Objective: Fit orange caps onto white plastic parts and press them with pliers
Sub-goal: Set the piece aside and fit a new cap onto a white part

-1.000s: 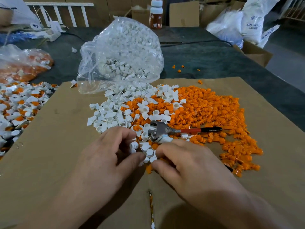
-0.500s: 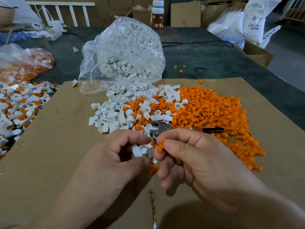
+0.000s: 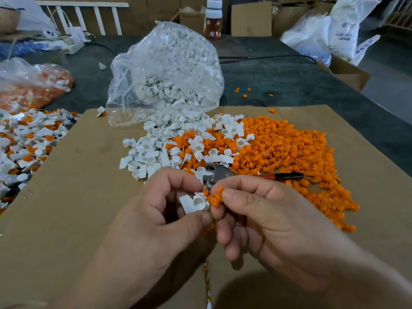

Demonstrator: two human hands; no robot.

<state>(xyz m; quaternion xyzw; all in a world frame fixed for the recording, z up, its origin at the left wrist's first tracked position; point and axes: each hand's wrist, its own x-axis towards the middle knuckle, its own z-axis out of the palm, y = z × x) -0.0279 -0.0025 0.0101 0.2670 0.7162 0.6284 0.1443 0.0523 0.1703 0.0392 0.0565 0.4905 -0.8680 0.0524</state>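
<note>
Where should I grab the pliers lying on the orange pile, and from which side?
Take the pliers by the red-and-black handle, coming from above on the right. It points right and lies exposed on the orange caps, while the metal head is partly hidden behind the fingers. The right hand, nearest, pinches one cap.

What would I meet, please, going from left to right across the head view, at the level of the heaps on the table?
Heap of capped white parts → loose white parts → orange caps. The pliers lie among the white parts and caps, so I leave them out.
</note>
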